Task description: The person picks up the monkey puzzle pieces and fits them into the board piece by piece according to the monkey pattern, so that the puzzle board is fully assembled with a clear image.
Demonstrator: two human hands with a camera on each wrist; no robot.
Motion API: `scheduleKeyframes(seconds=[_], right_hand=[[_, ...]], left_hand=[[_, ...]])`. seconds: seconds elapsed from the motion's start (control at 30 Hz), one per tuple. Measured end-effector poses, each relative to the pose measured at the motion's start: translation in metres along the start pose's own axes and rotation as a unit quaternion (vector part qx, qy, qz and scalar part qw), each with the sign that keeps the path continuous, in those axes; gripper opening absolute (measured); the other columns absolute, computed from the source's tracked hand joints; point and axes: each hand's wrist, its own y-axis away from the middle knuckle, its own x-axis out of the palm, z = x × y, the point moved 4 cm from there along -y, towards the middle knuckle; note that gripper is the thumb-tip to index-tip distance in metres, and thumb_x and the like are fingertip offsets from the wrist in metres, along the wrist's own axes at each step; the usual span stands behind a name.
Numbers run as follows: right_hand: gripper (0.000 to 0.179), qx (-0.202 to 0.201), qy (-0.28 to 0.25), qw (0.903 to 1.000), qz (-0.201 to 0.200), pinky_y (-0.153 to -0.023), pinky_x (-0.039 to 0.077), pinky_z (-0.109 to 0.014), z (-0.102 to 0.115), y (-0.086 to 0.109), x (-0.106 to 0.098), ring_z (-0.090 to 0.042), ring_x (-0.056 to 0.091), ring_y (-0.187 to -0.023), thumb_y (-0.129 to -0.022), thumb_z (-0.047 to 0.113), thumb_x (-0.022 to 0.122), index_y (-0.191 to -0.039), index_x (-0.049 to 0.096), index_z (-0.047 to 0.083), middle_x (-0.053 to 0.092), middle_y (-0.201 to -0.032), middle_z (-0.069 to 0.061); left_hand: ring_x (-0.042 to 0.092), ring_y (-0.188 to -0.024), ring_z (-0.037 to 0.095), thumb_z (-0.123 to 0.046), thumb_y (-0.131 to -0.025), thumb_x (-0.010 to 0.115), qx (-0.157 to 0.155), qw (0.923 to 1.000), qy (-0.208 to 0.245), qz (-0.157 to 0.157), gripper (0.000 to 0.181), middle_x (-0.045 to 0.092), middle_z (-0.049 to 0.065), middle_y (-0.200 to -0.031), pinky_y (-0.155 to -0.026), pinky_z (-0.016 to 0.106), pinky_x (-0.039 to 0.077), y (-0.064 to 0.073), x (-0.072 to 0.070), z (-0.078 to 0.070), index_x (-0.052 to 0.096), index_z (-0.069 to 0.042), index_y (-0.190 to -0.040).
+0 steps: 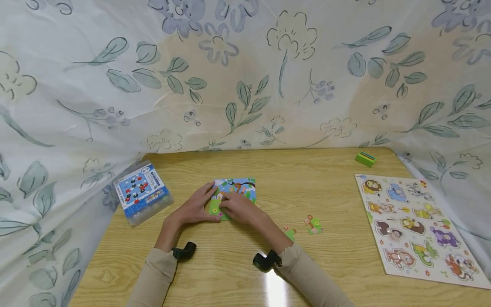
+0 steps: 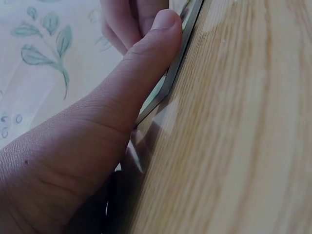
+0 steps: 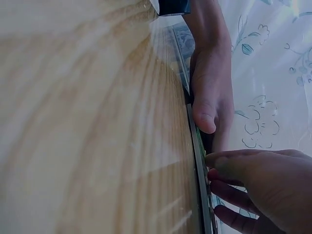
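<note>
A small jigsaw board (image 1: 247, 192) with a colourful animal scene lies flat on the wooden table. My left hand (image 1: 196, 207) rests along its left side, thumb stretched over the near edge and fingers up toward the far left corner. Over the board's lower middle, my right hand (image 1: 239, 207) presses down with its fingertips; the spot under them is hidden. In the right wrist view the right hand's fingers (image 3: 236, 195) are spread and only slightly bent against the board. Two loose jigsaw pieces, one with a brown animal part (image 1: 313, 224) and one mostly green (image 1: 290, 233), lie right of the right forearm.
A clear plastic case with a blue molecule-model label (image 1: 143, 192) stands at the left. A large animal peg puzzle (image 1: 414, 226) covers the right side of the table. Behind it sits a small green block (image 1: 365, 159). Floral cloth (image 1: 245, 85) hangs round the back and sides.
</note>
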Motion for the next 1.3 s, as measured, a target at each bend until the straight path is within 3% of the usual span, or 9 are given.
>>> scheduleKeyframes(seconds=[0.13,0.63,0.83,0.93,1.1,1.3], right_hand=[[0.023,0.003,0.004,1.0000,-0.001,-0.108,0.044,-0.038,-0.001,0.000,-0.001,-0.018,0.062,-0.106,-0.100,0.013,0.053,-0.111,0.073,0.010,0.064,-0.112,-0.002],[0.025,0.040,-0.015,0.9980,0.046,-0.098,0.049,-0.027,-0.003,0.000,0.001,-0.017,0.060,-0.113,-0.098,0.007,0.055,-0.117,0.070,0.013,0.064,-0.118,-0.001],[0.029,0.025,-0.008,0.9991,0.034,-0.088,0.053,-0.023,0.002,0.004,-0.018,-0.015,0.064,-0.106,-0.092,0.008,0.065,-0.121,0.066,0.011,0.066,-0.118,-0.001],[0.034,0.012,0.012,0.9997,0.015,-0.086,0.055,-0.026,0.005,0.011,-0.035,-0.016,0.066,-0.106,-0.089,0.008,0.068,-0.123,0.065,0.012,0.066,-0.121,-0.002],[0.032,0.006,0.017,0.9998,0.008,-0.090,0.055,-0.031,0.002,0.033,-0.056,-0.020,0.064,-0.115,-0.095,0.002,0.058,-0.125,0.063,0.013,0.065,-0.126,-0.005],[0.029,-0.017,-0.005,0.9996,0.021,-0.090,0.054,-0.030,0.001,0.066,-0.064,-0.018,0.064,-0.111,-0.099,0.008,0.055,-0.126,0.063,0.012,0.067,-0.120,-0.003]], left_hand=[[0.012,-0.151,0.035,-0.061,-0.076,0.074,-0.006,1.0000,-0.002,0.002,0.109,0.014,0.011,-0.164,-0.118,0.059,0.020,-0.001,0.000,0.000,0.021,-0.009,-0.156],[0.013,-0.151,0.034,-0.059,-0.082,0.069,-0.014,0.9999,-0.001,0.000,0.100,0.014,0.009,-0.164,-0.117,0.059,0.020,-0.002,0.000,-0.001,0.021,-0.011,-0.156],[0.011,-0.151,0.034,-0.059,-0.082,0.068,-0.014,0.9999,-0.002,0.004,0.101,0.012,0.008,-0.165,-0.117,0.060,0.020,-0.002,0.001,0.001,0.020,-0.012,-0.156],[0.011,-0.151,0.035,-0.060,-0.082,0.068,-0.014,0.9999,-0.005,0.004,0.101,0.012,0.008,-0.165,-0.117,0.061,0.020,-0.002,0.002,0.002,0.019,-0.012,-0.156],[0.011,-0.151,0.035,-0.060,-0.083,0.067,-0.013,0.9999,-0.008,0.006,0.100,0.011,0.006,-0.165,-0.116,0.061,0.020,-0.003,0.002,0.002,0.018,-0.013,-0.157],[0.013,-0.150,0.038,-0.059,-0.083,0.068,-0.006,0.9999,-0.012,0.002,0.100,0.012,0.010,-0.164,-0.115,0.063,0.021,-0.002,0.001,-0.001,0.020,-0.010,-0.156]])
